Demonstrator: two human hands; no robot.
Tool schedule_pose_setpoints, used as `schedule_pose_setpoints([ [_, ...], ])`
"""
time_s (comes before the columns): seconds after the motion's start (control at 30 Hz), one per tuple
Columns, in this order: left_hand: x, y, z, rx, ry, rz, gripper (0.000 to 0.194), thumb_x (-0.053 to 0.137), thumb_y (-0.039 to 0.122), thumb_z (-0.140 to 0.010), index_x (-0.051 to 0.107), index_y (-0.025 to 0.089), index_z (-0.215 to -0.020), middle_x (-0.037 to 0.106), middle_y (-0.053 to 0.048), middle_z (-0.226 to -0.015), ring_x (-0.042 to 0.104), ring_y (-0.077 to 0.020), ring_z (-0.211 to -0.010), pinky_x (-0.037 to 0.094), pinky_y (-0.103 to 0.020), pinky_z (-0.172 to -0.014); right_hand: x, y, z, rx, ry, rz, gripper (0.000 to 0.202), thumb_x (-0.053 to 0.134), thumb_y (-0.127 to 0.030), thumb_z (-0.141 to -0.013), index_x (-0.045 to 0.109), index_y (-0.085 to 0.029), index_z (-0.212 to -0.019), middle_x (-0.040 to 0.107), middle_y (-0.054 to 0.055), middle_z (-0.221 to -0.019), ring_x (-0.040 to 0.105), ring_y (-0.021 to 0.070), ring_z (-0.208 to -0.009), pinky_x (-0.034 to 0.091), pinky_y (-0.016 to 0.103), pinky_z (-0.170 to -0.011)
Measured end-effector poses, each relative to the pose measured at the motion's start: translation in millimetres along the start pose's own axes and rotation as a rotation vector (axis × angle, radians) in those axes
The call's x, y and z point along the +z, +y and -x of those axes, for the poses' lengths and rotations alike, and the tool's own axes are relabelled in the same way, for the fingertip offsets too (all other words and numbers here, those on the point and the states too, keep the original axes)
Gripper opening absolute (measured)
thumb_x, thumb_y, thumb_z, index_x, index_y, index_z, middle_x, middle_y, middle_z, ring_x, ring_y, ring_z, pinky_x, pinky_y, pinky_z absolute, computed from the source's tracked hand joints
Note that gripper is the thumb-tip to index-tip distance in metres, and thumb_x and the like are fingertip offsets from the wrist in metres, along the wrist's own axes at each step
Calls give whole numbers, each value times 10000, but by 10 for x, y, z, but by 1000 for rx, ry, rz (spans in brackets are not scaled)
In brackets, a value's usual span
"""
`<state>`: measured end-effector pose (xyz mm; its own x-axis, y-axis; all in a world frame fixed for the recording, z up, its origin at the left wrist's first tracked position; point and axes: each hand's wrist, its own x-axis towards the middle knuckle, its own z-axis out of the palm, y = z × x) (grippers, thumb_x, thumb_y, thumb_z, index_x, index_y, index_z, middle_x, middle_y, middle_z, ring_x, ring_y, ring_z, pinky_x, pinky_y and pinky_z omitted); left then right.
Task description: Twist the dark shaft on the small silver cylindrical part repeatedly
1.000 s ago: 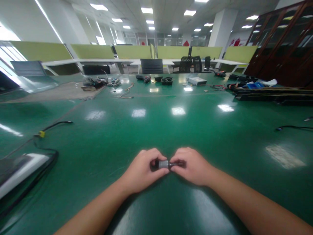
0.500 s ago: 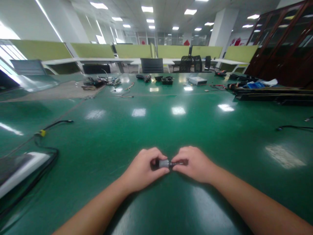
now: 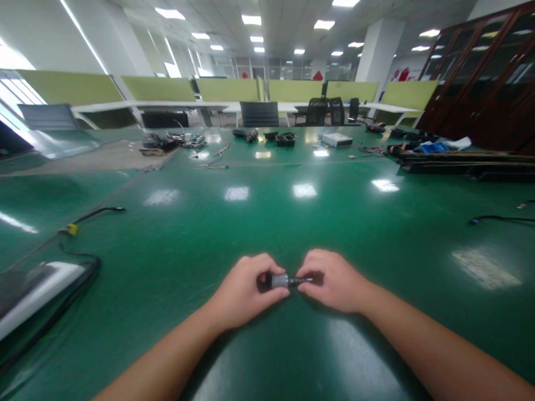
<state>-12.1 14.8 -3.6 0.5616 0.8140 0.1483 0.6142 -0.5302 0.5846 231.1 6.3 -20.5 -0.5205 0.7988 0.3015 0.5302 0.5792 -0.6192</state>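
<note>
A small cylindrical tool (image 3: 280,280), grey in the middle with a dark, thin metal shaft on its right, lies sideways just above the green table (image 3: 267,217). My left hand (image 3: 249,287) is closed round its grey body, thumb below and fingers above. The thumb and index finger of my right hand (image 3: 334,280) pinch the thin shaft, whose tip shows between them. Part of the tool's left end is hidden in my left hand. I cannot tell the kind of tool.
At the left edge lies a white and dark device (image 3: 54,278) with a black cable (image 3: 90,273). Another black cable (image 3: 497,218) lies at the right. Farther back are electronic parts (image 3: 171,140), a silver box (image 3: 336,140) and long dark strips (image 3: 455,161).
My right fingers have shifted slightly right along the shaft, leaving a slightly wider gap between the hands. My left hand has hardly moved.
</note>
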Motion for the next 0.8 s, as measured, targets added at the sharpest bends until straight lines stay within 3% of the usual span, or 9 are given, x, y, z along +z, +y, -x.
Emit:
schedule_pose_setpoints([
  [0.8, -6, 1, -8, 4, -10, -6, 208, 752, 394, -839, 691, 229, -949, 682, 15, -862, 600, -167, -753, 398, -296, -737, -150, 67, 52, 30, -8, 84, 64, 751, -176, -751, 719, -202, -799, 698, -2, -780, 629, 169, -769, 395, 323, -766],
])
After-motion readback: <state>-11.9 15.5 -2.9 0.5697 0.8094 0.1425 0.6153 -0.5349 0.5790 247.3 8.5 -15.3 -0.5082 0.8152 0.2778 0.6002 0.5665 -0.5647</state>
